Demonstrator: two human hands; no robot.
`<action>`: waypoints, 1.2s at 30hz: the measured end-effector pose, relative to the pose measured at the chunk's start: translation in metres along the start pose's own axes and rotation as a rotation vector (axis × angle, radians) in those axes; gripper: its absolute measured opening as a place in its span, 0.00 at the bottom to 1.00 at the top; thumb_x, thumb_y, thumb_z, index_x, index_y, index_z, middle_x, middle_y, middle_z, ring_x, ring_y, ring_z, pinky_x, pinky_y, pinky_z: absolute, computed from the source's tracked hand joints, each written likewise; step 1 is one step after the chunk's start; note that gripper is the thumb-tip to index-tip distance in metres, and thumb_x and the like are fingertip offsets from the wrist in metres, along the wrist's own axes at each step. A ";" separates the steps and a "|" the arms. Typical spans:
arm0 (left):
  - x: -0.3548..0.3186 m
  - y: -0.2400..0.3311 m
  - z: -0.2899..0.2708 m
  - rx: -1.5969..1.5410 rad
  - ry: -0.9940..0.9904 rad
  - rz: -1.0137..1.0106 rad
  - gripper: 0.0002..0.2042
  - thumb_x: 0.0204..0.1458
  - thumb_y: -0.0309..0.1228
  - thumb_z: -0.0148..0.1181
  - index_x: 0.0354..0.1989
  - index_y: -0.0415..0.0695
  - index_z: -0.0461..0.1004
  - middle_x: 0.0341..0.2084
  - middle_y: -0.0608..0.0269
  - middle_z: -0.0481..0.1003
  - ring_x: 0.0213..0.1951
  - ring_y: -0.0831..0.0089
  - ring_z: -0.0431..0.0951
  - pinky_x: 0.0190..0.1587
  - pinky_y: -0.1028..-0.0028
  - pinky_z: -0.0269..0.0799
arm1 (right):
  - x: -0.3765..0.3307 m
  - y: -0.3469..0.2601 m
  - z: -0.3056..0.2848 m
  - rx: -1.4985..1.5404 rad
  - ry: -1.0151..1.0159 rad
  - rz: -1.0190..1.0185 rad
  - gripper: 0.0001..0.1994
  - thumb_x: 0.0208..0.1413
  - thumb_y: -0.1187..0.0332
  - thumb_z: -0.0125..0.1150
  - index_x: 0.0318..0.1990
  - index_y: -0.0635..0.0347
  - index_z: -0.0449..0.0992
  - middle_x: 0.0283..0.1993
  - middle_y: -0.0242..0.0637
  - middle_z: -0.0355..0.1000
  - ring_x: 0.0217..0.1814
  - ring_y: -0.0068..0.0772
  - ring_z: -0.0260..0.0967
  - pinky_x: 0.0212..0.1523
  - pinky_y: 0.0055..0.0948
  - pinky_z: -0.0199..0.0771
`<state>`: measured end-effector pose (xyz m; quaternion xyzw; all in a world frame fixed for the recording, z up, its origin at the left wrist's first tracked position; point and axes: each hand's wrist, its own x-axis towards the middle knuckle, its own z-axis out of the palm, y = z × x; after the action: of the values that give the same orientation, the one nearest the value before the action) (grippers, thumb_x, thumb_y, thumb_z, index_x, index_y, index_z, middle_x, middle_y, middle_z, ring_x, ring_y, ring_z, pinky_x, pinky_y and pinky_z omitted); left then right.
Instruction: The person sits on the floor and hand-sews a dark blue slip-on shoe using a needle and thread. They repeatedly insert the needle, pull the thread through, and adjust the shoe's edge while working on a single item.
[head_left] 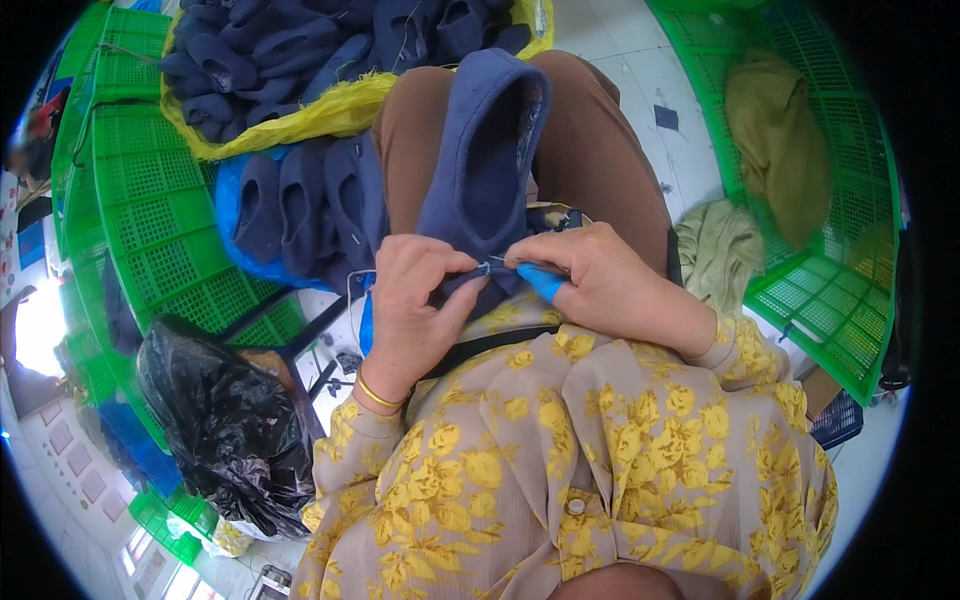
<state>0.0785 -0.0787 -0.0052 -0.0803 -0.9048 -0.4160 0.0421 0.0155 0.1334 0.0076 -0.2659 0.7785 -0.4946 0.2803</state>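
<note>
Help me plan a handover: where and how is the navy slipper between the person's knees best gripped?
Probably grip the navy slipper by its far end, coming from beyond the knees and pinching the edge of its opening. No hand covers that end, and the opening leaves the edge exposed; the left hand and right hand are both at the near end.

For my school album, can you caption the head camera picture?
Left hand pinches the near end of a navy slipper, with the right hand close by.
</note>
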 end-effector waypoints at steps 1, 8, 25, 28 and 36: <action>0.000 0.000 0.000 0.000 0.001 0.000 0.10 0.35 0.21 0.69 0.28 0.44 0.76 0.28 0.63 0.73 0.36 0.64 0.71 0.40 0.68 0.63 | -0.001 0.000 0.000 0.004 0.007 -0.002 0.10 0.49 0.78 0.57 0.40 0.62 0.78 0.33 0.48 0.75 0.33 0.49 0.74 0.35 0.37 0.74; 0.000 0.001 0.001 0.006 0.000 -0.007 0.10 0.35 0.21 0.69 0.28 0.44 0.76 0.28 0.63 0.73 0.36 0.64 0.70 0.39 0.68 0.63 | 0.000 0.002 0.002 -0.007 0.023 -0.019 0.09 0.48 0.77 0.57 0.39 0.63 0.77 0.32 0.49 0.75 0.33 0.51 0.73 0.34 0.38 0.73; -0.008 -0.001 0.003 0.056 0.072 0.002 0.10 0.34 0.22 0.71 0.27 0.44 0.78 0.27 0.66 0.73 0.33 0.67 0.69 0.36 0.71 0.64 | 0.010 0.018 0.007 -0.142 -0.004 -0.111 0.12 0.49 0.76 0.57 0.42 0.56 0.77 0.33 0.47 0.76 0.35 0.51 0.74 0.37 0.41 0.74; -0.012 -0.002 0.006 0.031 0.088 -0.034 0.10 0.34 0.21 0.72 0.27 0.44 0.79 0.26 0.67 0.73 0.33 0.68 0.69 0.36 0.72 0.64 | 0.013 0.019 0.008 -0.150 -0.013 -0.119 0.13 0.49 0.77 0.56 0.43 0.55 0.76 0.32 0.46 0.76 0.35 0.51 0.74 0.37 0.41 0.74; -0.017 -0.001 0.012 -0.008 0.169 -0.062 0.10 0.34 0.20 0.71 0.27 0.44 0.80 0.25 0.67 0.73 0.33 0.68 0.70 0.35 0.73 0.65 | 0.020 0.024 0.021 -0.198 -0.013 -0.181 0.12 0.50 0.78 0.54 0.42 0.54 0.69 0.27 0.47 0.74 0.32 0.54 0.73 0.31 0.47 0.70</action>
<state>0.0952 -0.0720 -0.0168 -0.0169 -0.8984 -0.4261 0.1048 0.0126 0.1156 -0.0252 -0.3646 0.7945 -0.4369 0.2121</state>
